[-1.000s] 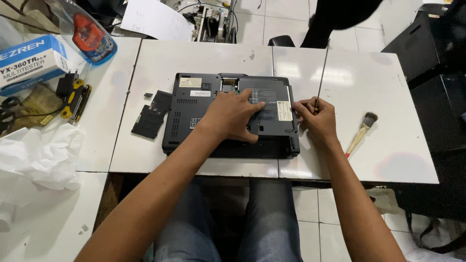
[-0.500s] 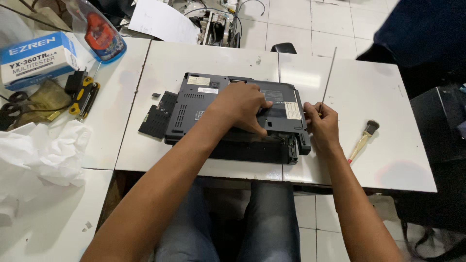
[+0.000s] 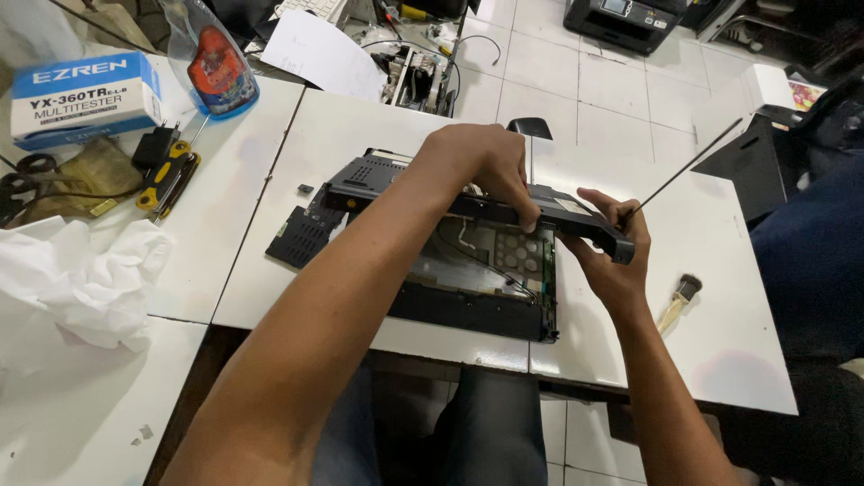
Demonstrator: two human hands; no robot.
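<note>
Laptop: you're lifting the black plastic laptop base cover [image 3: 468, 202] off the chassis at table centre, hinging it up to expose the internals.
Left hand [image 3: 477, 162]: gripping the cover's top edge.
Right hand [image 3: 612, 261]: clasping its 3 o'clock corner, thin metal rod [image 3: 688, 166] pinched alongside.
Brush: small wooden-handled brush [image 3: 677, 301] lying at 4 o'clock.

This is an electronics repair workshop. A dark laptop [image 3: 468, 261] lies opened up on a white worktop [image 3: 720, 324], its inner boards and cables bared, with a removed black cover panel [image 3: 301, 236] beside it. Around it lie repair tools: a yellow-handled screwdriver [image 3: 166, 178], a small cleaning brush [image 3: 677, 301], a blue-and-white box for a measuring meter [image 3: 85, 97], loose cables and a stripped circuit assembly [image 3: 418, 76] at the worktop's far edge, and a printer [image 3: 625, 20] on the white tiled floor [image 3: 576, 81].
</note>
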